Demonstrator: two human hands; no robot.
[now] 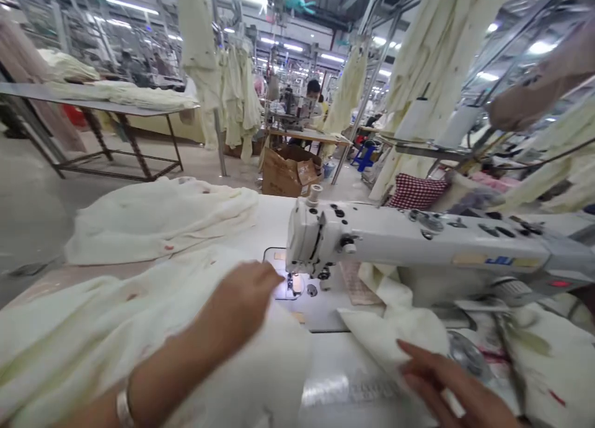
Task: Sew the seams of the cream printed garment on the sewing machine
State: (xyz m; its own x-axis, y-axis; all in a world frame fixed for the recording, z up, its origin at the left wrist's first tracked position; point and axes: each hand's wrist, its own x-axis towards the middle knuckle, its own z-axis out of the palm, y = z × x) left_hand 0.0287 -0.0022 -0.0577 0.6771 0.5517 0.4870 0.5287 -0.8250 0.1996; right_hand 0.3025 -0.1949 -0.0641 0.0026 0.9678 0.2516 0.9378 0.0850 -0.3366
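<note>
cream fabric (139, 316) lies across the desk (334, 360) left of the sewing machine (418, 242); left hand (244, 298) rests flat on it, grip open, right hand (446, 384) presses a fabric piece (395, 329) with open fingers.

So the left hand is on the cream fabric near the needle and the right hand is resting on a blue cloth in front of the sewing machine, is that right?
Not quite. In the head view the left hand does lie on the cream fabric near the needle of the sewing machine, but the cloth under the right hand is cream-white, not blue.
</note>
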